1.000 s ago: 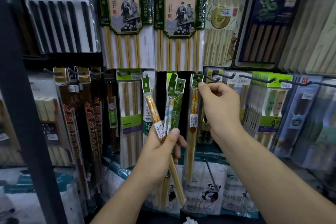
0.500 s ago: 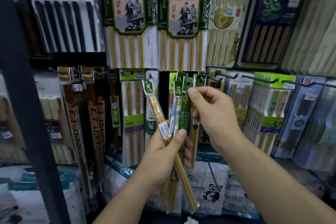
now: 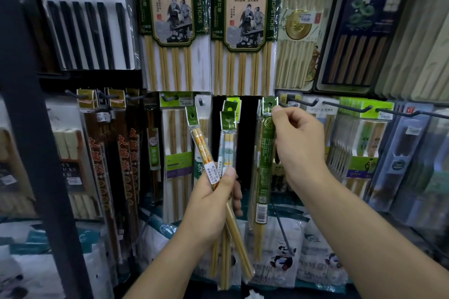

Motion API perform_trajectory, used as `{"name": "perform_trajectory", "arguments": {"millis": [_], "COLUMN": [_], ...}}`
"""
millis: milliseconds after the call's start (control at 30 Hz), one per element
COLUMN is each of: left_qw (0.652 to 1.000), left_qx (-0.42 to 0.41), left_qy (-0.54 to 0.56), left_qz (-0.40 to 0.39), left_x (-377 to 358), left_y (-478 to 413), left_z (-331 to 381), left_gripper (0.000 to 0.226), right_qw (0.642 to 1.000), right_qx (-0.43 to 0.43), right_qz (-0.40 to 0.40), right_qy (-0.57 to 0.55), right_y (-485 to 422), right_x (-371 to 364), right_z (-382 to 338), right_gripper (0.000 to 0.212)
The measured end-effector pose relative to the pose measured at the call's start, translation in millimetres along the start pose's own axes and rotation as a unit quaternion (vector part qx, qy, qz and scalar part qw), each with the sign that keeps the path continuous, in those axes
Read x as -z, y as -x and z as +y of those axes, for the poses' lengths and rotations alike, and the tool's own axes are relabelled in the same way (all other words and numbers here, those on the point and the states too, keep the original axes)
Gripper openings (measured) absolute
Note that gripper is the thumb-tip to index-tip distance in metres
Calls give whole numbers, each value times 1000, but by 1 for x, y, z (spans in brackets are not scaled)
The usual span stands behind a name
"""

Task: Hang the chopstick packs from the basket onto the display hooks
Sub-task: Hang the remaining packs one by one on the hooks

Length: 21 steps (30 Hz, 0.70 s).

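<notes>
Here, the right hand point(image 3: 296, 148) pinched the green pack point(image 3: 264, 165) at its header. The long axis hung vertical, with the hang hole just left of the hook point(image 3: 303, 102). The left hand point(image 3: 213, 204), lower left, clasped the remaining packs point(image 3: 227, 138). The right grip appeared better placed for threading.

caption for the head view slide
Right hand holds a green chopstick pack at a display hook; left hand grips spare packs.

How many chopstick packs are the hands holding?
3: orange-patterned pack and blue-and-white pack in the left hand, green pack pinched by the right hand. Another may be hidden behind the blue-and-white one.
</notes>
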<state>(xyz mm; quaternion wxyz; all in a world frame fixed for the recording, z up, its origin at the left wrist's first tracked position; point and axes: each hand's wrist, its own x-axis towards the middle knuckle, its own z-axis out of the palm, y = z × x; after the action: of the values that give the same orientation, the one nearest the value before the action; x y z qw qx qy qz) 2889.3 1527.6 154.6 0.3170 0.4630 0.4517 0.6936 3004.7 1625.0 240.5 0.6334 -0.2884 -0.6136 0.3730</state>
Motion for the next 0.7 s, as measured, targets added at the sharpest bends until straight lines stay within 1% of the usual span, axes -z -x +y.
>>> {"name": "perform_trajectory", "arguments": {"millis": [267, 433, 500, 633, 700], "left_qw": [999, 999, 1000, 1000, 1000], "left_qx": [9, 6, 1, -10, -14], "left_qy": [37, 27, 15, -2, -2], "left_qz": [-22, -26, -27, -27, -28], "left_x": [-1, 0, 0, 1, 1], "left_y": [2, 2, 2, 3, 4], "left_z": [1, 0, 0, 2, 3], "left_gripper": [44, 41, 41, 41, 39], "right_qw": [1000, 1000, 1000, 998, 998], "right_qx": [-4, -2, 4, 19, 20], "right_qz": [16, 15, 18, 36, 40], "right_qy": [13, 17, 23, 39, 45], "right_y": [-4, -4, -4, -4, -3], "right_x": [-4, -3, -3, -1, 1], "right_z": [0, 1, 4, 11, 14], "right_gripper": [37, 38, 36, 23, 22]}}
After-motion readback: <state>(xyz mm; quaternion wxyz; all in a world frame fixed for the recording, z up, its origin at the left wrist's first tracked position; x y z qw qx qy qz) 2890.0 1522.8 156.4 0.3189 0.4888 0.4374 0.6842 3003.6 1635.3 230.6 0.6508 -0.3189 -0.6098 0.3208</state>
